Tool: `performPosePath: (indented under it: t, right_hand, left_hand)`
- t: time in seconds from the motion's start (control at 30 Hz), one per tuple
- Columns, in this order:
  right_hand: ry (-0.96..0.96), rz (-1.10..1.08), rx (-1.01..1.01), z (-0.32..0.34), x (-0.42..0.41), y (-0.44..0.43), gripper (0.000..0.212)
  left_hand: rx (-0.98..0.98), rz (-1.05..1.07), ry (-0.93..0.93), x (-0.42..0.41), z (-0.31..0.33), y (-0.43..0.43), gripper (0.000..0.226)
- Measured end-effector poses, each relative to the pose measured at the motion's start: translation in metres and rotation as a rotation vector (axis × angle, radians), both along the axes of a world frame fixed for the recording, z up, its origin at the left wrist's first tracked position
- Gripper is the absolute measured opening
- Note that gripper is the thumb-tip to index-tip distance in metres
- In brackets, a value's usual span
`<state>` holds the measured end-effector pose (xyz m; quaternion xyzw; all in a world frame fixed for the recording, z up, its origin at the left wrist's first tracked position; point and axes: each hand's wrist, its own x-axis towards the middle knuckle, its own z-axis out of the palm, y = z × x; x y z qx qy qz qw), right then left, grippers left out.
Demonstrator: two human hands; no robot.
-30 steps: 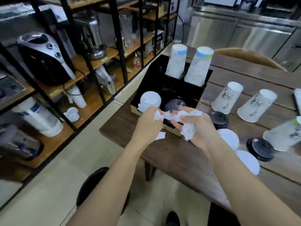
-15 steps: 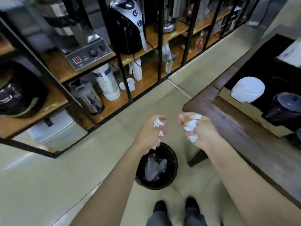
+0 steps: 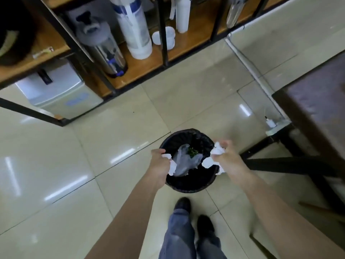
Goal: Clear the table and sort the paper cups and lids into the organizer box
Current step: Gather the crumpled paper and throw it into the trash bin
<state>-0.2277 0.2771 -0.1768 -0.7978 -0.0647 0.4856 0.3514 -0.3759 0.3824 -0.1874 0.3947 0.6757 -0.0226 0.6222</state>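
I look straight down at a black round bin [image 3: 188,184] with a dark liner on the tiled floor. My left hand [image 3: 159,165] hovers over its left rim, shut on crumpled white paper scraps [image 3: 170,162]. My right hand [image 3: 226,158] is over the right rim, shut on more crumpled white paper [image 3: 216,151]. Inside the bin lie a greyish plastic bag [image 3: 185,163] and something green. The organizer box, cups and lids are out of view.
The dark wooden table [image 3: 317,109] corner and its black legs stand at the right. A black-framed wooden shelf [image 3: 141,71] with a steel urn, a white canister and small lids runs along the top. My feet [image 3: 183,204] stand just behind the bin.
My view has swung from the table down to the floor. Both hands, still holding paper scraps, have moved apart and lowered over the bin's rims.
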Motion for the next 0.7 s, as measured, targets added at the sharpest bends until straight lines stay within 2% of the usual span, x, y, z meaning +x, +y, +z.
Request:
performPosePath:
  t: [0.07, 0.1, 0.13, 0.23, 0.3, 0.33, 0.43, 0.5, 0.6, 0.7]
  right_hand:
    - [-0.061, 0.068, -0.050, -0.056, 0.002, -0.004, 0.040]
    - [-0.083, 0.093, -0.055, -0.085, 0.001, -0.005, 0.046]
    - [-0.101, 0.110, -0.045, -0.113, 0.000, -0.005, 0.046]
    - [-0.129, 0.206, 0.002, -0.199, -0.006, -0.003, 0.032]
    - [-0.147, 0.285, -0.034, -0.261, -0.013, -0.004, 0.017]
    - [-0.149, 0.314, -0.062, -0.294, -0.017, -0.005, 0.020]
    - [-0.146, 0.428, -0.158, -0.377, -0.033, -0.007, 0.019]
    - [-0.232, 0.648, -0.283, -0.412, -0.040, -0.007, 0.026]
    - [-0.277, 1.030, -0.396, -0.437, -0.042, -0.010, 0.041]
    - [-0.255, 1.122, -0.412, -0.433, -0.039, -0.013, 0.058]
  left_hand:
    - [-0.004, -0.027, 0.029, 0.003, -0.062, -0.006, 0.022]
    - [-0.002, -0.061, 0.059, 0.003, -0.093, -0.010, 0.034]
    - [0.008, -0.092, 0.091, 0.005, -0.120, -0.015, 0.016]
    - [0.162, -0.129, 0.216, 0.012, -0.208, -0.027, 0.031]
    - [0.195, -0.169, 0.210, 0.017, -0.251, -0.036, 0.029]
    - [0.203, -0.226, 0.206, 0.019, -0.271, -0.041, 0.028]
    - [0.235, -0.496, 0.268, 0.014, -0.331, -0.051, 0.030]
    - [0.190, -0.711, 0.307, 0.010, -0.363, -0.056, 0.034]
    - [0.167, -1.050, 0.345, 0.006, -0.394, -0.061, 0.047]
    - [0.224, -1.242, 0.350, 0.008, -0.394, -0.059, 0.064]
